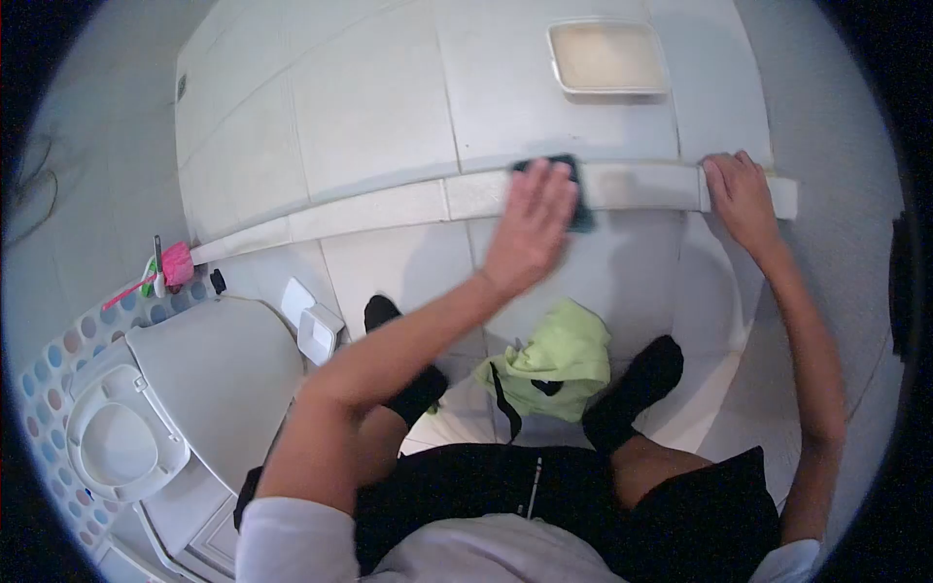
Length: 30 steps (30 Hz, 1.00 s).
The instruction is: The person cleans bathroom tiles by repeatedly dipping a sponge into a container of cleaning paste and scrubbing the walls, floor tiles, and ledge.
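Note:
A dark green pad lies across the long white tiled ledge, partly hidden under my left hand. The left fingers are stretched over the pad and press it against the ledge; their outline is slightly blurred. Toward the ledge's right end, my right hand holds its edge, with the fingers curled over the top and the thumb on the left. Beyond the ledge, a shallow white rectangular container with a pale beige inside sits on white tiles. A crumpled yellow-green cloth with black straps lies between my feet.
At the left are a toilet with a white seat and a grey-white lid or panel. A small open white box is on the floor. Pink and green items lie by the ledge's left end. My feet wear black socks.

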Available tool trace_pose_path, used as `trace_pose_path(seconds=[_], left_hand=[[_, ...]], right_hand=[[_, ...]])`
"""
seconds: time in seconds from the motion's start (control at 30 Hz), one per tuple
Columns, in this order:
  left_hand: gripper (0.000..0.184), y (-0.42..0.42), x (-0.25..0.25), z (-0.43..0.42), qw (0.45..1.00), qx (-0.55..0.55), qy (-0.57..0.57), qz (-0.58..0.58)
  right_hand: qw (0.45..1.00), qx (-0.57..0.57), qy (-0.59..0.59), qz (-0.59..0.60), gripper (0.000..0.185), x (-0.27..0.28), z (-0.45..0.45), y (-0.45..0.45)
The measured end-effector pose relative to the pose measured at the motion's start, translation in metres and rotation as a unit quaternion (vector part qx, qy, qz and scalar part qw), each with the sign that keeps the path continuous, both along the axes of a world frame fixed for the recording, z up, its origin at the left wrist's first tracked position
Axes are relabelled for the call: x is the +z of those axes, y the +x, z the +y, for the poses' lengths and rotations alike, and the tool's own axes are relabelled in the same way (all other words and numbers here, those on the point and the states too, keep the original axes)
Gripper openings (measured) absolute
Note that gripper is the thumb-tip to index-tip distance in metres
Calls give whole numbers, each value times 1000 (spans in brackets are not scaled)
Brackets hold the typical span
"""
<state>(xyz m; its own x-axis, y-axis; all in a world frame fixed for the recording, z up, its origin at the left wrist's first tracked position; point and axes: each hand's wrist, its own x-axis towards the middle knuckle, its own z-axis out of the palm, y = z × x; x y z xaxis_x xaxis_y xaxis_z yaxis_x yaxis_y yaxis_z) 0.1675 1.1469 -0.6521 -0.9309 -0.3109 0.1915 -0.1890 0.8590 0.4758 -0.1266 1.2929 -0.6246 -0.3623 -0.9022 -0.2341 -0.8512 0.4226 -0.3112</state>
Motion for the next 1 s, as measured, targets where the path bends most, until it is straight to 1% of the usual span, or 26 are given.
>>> trace_pose_path(seconds=[0.03, 0.07, 0.1, 0.17, 0.2, 0.23, 0.27, 0.3, 0.33, 0.37, 0.4, 0.43, 0.5, 0.57, 0.63, 0.7, 0.77, 0.8, 0.83, 0.87, 0.93, 0.97, 1.0], left_hand=[[75, -9, 12, 7, 1000, -8, 5, -26], [72, 1, 12, -7, 997, -64, -7, -30], [69, 22, 13, -25, 992, -120, -13, -38], [62, 87, 7, -71, 984, -144, -82, -65], [62, 124, 7, -94, 985, -127, -99, -63], [65, 161, 16, -115, 977, -101, -132, -130], [67, 186, 27, -133, 976, -68, -125, -165], [69, 199, 33, -142, 972, -35, -118, -199], [69, 201, 31, -139, 972, -37, -119, -200], [70, 204, 26, -135, 972, -4, -139, -187], [71, 203, 23, -129, 971, 28, -159, -174], [68, 199, 14, -115, 972, 71, -161, -153], [64, 168, 6, -89, 974, 90, -176, -111], [62, 124, -4, -67, 979, 57, -181, -77], [60, 68, -7, -42, 987, 34, -157, -8], [59, 25, 14, -19, 996, 47, -66, -21], [51, 9, 23, -30, 998, 22, -42, -31], [48, 6, 23, -45, 997, 2, -57, -42], [50, 6, 26, -62, 994, -38, -70, -73], [51, 8, 34, -69, 991, -50, -62, -103], [54, 24, 43, -77, 985, -70, -66, -144], [56, 39, 45, -80, 981, -80, -79, -156], [58, 62, 39, -88, 977, -72, -122, -162]], right_hand=[[1000, 6, -2, -6, 30, -4, -1, -5], [1000, 16, -6, -5, 30, -3, -2, -10], [999, 15, -19, -30, 30, 2, 3, -12], [998, 16, -25, -64, 30, 4, 4, -11], [998, 15, -28, -52, 30, 3, 5, -11], [999, 9, -35, -38, 30, 3, 5, -11], [998, 5, -36, -41, 30, 5, 4, -9], [999, 11, -35, -40, 30, 9, 1, -6], [999, 17, -34, -38, 29, 11, 0, -5], [999, 16, -35, -38, 29, 10, 0, -6], [999, 22, -33, -33, 29, 7, 0, -7], [999, 29, -31, -27, 28, 4, 0, -7], [999, 28, -42, -7, 28, 1, 0, -4], [998, 26, -52, 14, 29, -8, 2, -2], [990, 56, -104, 78, 30, -23, 5, -5], [994, 44, -73, 70, 32, -25, 3, -6], [997, 31, -36, 56, 33, -21, -4, -4], [998, 34, 24, 46, 36, -13, -10, -4], [995, 39, 83, 33, 39, -11, -11, -5], [995, 32, 92, 32, 39, -13, -7, -7], [998, 41, -5, 40, 34, -17, -3, -9], [999, 40, -3, 36, 34, -16, 0, -10], [998, 59, 6, 31, 34, -12, 1, -13]])
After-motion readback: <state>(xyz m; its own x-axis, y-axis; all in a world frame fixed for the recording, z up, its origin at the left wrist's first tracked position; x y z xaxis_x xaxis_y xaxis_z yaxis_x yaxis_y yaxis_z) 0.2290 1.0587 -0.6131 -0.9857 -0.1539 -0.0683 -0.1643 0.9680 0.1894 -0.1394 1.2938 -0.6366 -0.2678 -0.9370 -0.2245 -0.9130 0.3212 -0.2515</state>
